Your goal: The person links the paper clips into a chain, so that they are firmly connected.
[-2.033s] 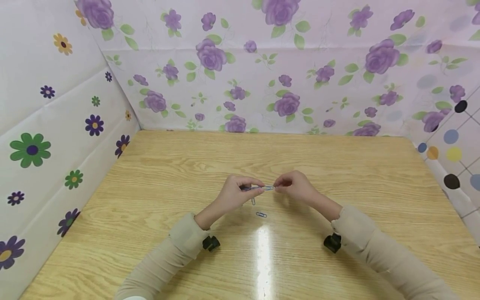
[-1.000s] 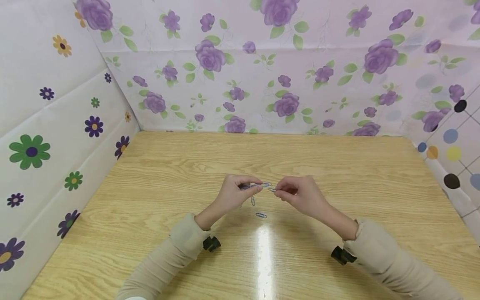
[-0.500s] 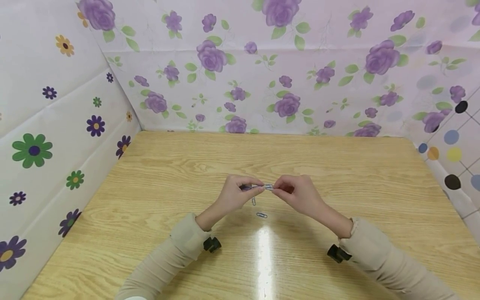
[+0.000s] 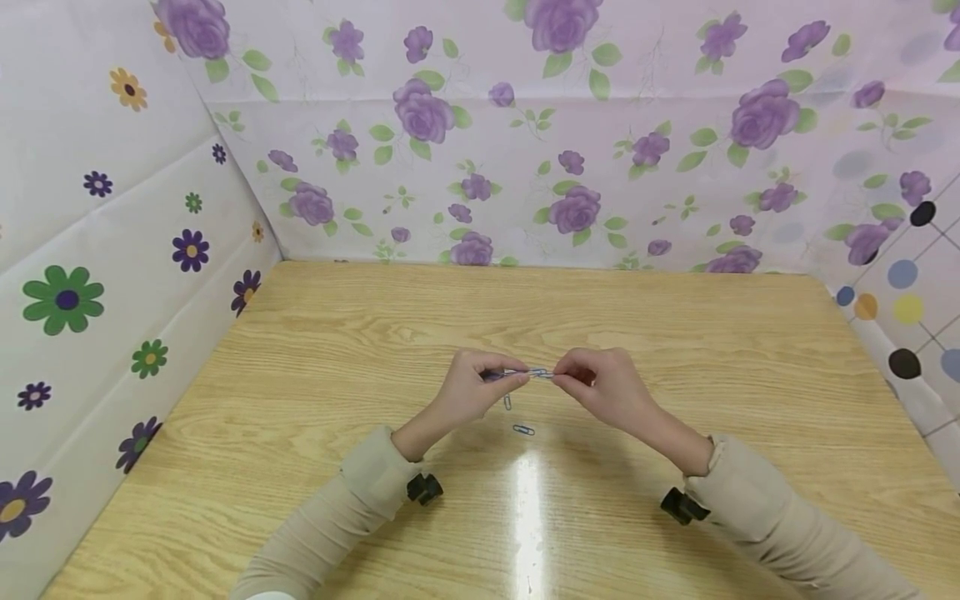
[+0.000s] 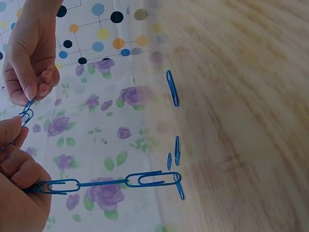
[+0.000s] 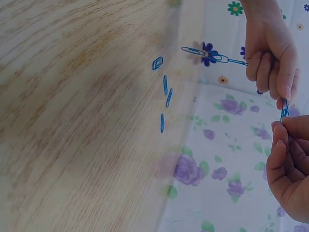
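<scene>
Between finger and thumb, my left hand (image 4: 476, 385) pinches a blue paper clip (image 4: 537, 372) that juts out to the right. A chain of linked blue paper clips (image 5: 102, 183) trails from the same hand's curled fingers, its far end above the table. My right hand (image 4: 609, 385) pinches another blue paper clip (image 5: 29, 104) by its end. The two pinched clips meet or overlap in the gap between the hands; whether they are hooked together I cannot tell. Below the hands, a loose paper clip (image 4: 523, 430) lies on the table.
Several more loose blue paper clips, such as one paper clip (image 6: 162, 123), lie on the wooden table (image 4: 360, 333). Flower-printed sheets (image 4: 480, 142) stand along the back and left, a dotted one (image 4: 911, 333) at the right.
The right hand's paper clip stood apart from the left hand's clip a second ago; it came in against it, then my right hand drew slightly right. My left hand stays nearly in place.
</scene>
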`<state>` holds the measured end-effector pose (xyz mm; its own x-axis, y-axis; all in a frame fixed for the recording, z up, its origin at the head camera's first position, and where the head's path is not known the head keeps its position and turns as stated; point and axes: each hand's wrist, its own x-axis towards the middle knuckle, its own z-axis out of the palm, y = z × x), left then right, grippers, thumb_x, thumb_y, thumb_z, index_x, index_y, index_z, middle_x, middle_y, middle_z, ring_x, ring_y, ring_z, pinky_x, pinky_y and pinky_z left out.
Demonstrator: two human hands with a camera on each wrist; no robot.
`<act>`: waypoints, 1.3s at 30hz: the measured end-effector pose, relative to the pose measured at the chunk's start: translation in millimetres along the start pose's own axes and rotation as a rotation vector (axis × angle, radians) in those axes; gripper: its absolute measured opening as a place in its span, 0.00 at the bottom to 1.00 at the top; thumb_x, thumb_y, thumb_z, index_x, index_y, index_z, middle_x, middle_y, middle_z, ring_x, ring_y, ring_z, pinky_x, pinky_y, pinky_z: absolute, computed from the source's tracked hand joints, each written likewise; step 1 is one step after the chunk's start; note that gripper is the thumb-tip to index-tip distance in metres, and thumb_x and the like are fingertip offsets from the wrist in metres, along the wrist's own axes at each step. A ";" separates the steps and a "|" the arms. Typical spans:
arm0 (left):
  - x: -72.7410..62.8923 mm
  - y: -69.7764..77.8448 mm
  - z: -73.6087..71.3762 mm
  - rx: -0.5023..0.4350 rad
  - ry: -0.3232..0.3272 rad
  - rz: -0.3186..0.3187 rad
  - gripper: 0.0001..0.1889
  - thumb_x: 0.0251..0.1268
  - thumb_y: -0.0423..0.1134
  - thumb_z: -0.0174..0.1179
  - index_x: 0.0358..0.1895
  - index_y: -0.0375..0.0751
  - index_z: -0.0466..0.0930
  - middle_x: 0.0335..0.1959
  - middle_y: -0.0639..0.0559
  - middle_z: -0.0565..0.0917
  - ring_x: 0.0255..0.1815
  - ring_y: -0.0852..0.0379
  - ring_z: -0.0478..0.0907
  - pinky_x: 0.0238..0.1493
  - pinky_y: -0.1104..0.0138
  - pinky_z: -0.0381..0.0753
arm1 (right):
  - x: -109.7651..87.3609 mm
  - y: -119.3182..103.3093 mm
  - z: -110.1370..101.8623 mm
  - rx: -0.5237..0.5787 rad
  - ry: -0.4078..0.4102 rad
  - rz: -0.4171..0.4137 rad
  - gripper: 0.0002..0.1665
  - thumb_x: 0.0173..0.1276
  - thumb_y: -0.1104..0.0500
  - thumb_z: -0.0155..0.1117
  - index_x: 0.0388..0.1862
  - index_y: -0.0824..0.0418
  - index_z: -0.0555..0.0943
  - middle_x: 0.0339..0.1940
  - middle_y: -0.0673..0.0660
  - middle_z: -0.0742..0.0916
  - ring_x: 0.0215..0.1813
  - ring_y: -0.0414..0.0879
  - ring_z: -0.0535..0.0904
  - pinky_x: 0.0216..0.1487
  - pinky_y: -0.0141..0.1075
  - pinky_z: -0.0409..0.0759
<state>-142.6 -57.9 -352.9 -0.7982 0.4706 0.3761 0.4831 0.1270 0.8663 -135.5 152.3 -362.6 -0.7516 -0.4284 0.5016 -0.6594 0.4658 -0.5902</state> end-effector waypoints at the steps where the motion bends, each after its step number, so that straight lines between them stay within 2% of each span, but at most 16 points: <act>1: 0.0 0.1 -0.1 -0.001 -0.003 0.001 0.05 0.55 0.23 0.59 0.33 0.23 0.81 0.25 0.36 0.82 0.12 0.67 0.59 0.17 0.75 0.60 | -0.1 0.0 -0.6 -0.003 -0.001 0.000 0.03 0.55 0.70 0.66 0.25 0.64 0.81 0.21 0.51 0.83 0.20 0.36 0.75 0.22 0.29 0.75; 10: -1.9 1.6 -4.7 -0.032 -0.005 -0.053 0.06 0.57 0.24 0.58 0.35 0.23 0.81 0.26 0.36 0.81 0.13 0.66 0.60 0.18 0.75 0.60 | -1.0 4.3 -3.8 -0.012 0.011 0.030 0.03 0.55 0.70 0.66 0.26 0.64 0.81 0.21 0.50 0.83 0.21 0.36 0.75 0.22 0.29 0.75; 15: -3.2 1.8 -7.3 -0.043 -0.018 -0.062 0.06 0.58 0.25 0.58 0.36 0.23 0.81 0.22 0.38 0.79 0.13 0.66 0.59 0.17 0.75 0.59 | 0.0 2.7 -4.8 0.009 0.007 0.028 0.04 0.55 0.71 0.66 0.27 0.63 0.81 0.22 0.50 0.83 0.22 0.37 0.76 0.24 0.30 0.76; 17: -3.6 -3.0 -7.8 -0.059 -0.019 -0.067 0.06 0.58 0.25 0.58 0.36 0.24 0.81 0.22 0.40 0.79 0.13 0.64 0.62 0.17 0.74 0.62 | 0.8 1.1 -5.0 0.024 0.007 0.035 0.04 0.55 0.71 0.65 0.27 0.63 0.82 0.23 0.51 0.84 0.23 0.37 0.76 0.24 0.30 0.76; 22: -3.9 -4.9 -9.1 -0.128 -0.037 -0.086 0.06 0.59 0.24 0.55 0.36 0.22 0.78 0.27 0.40 0.81 0.20 0.49 0.75 0.21 0.67 0.74 | 2.5 -3.1 -5.7 0.077 -0.008 0.083 0.03 0.57 0.70 0.64 0.30 0.64 0.83 0.25 0.51 0.84 0.24 0.38 0.77 0.26 0.30 0.76; 24: -4.0 0.0 -9.8 -0.144 -0.047 -0.090 0.06 0.59 0.23 0.55 0.36 0.21 0.77 0.27 0.37 0.80 0.22 0.50 0.76 0.22 0.67 0.75 | 2.9 -4.3 -5.6 0.092 -0.013 0.098 0.03 0.58 0.69 0.64 0.30 0.64 0.83 0.25 0.52 0.85 0.24 0.38 0.77 0.26 0.30 0.76; 25: -4.1 0.9 -10.0 -0.142 -0.051 -0.089 0.05 0.58 0.22 0.55 0.37 0.21 0.76 0.27 0.37 0.79 0.22 0.54 0.76 0.23 0.67 0.75 | 3.1 -4.7 -5.3 0.098 -0.014 0.101 0.03 0.58 0.69 0.64 0.31 0.64 0.83 0.25 0.52 0.85 0.24 0.39 0.77 0.26 0.31 0.76; 27: -4.3 2.1 -10.3 -0.128 -0.060 -0.075 0.06 0.58 0.21 0.55 0.38 0.20 0.75 0.27 0.36 0.78 0.22 0.59 0.74 0.22 0.71 0.71 | 3.3 -4.8 -4.3 0.110 -0.016 0.104 0.03 0.58 0.69 0.63 0.31 0.64 0.83 0.26 0.52 0.85 0.24 0.39 0.77 0.25 0.31 0.76; 30: -4.6 3.0 -10.0 -0.075 -0.079 -0.045 0.09 0.56 0.22 0.57 0.41 0.22 0.75 0.22 0.41 0.75 0.19 0.61 0.67 0.22 0.73 0.66 | 3.7 -5.0 -2.7 0.132 -0.020 0.101 0.04 0.58 0.70 0.63 0.32 0.65 0.83 0.25 0.53 0.85 0.24 0.40 0.77 0.25 0.31 0.76; 33: -4.3 3.2 -8.2 -0.003 -0.090 0.016 0.12 0.53 0.24 0.61 0.42 0.24 0.76 0.17 0.50 0.68 0.16 0.61 0.59 0.21 0.73 0.60 | 4.4 -5.1 -0.5 0.169 -0.033 0.108 0.04 0.59 0.70 0.62 0.33 0.66 0.82 0.25 0.53 0.85 0.23 0.42 0.78 0.25 0.32 0.76; 35: -3.9 2.5 -6.4 0.046 -0.084 0.066 0.12 0.51 0.24 0.63 0.41 0.24 0.78 0.14 0.53 0.63 0.16 0.63 0.55 0.20 0.73 0.57 | 5.1 -5.8 1.0 0.198 -0.049 0.133 0.05 0.59 0.70 0.62 0.34 0.67 0.82 0.25 0.54 0.84 0.24 0.43 0.78 0.25 0.32 0.76; 37: -3.7 1.0 -4.8 0.078 -0.070 0.106 0.12 0.50 0.25 0.64 0.39 0.24 0.79 0.12 0.52 0.61 0.15 0.64 0.53 0.19 0.74 0.55 | 5.9 -6.9 2.2 0.233 -0.070 0.174 0.06 0.60 0.70 0.61 0.36 0.68 0.81 0.24 0.54 0.84 0.24 0.43 0.78 0.25 0.32 0.76; 39: -3.5 -0.5 -3.7 0.095 -0.055 0.138 0.10 0.49 0.24 0.64 0.37 0.24 0.80 0.13 0.48 0.67 0.14 0.65 0.50 0.17 0.75 0.53 | 6.7 -8.3 2.7 0.270 -0.090 0.223 0.07 0.61 0.70 0.59 0.38 0.68 0.80 0.25 0.54 0.84 0.24 0.42 0.78 0.26 0.33 0.76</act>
<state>-141.4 -62.9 -353.5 -0.7020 0.5363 0.4686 0.6207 0.1381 0.7718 -135.0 143.5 -356.0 -0.8638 -0.4112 0.2910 -0.4414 0.3394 -0.8307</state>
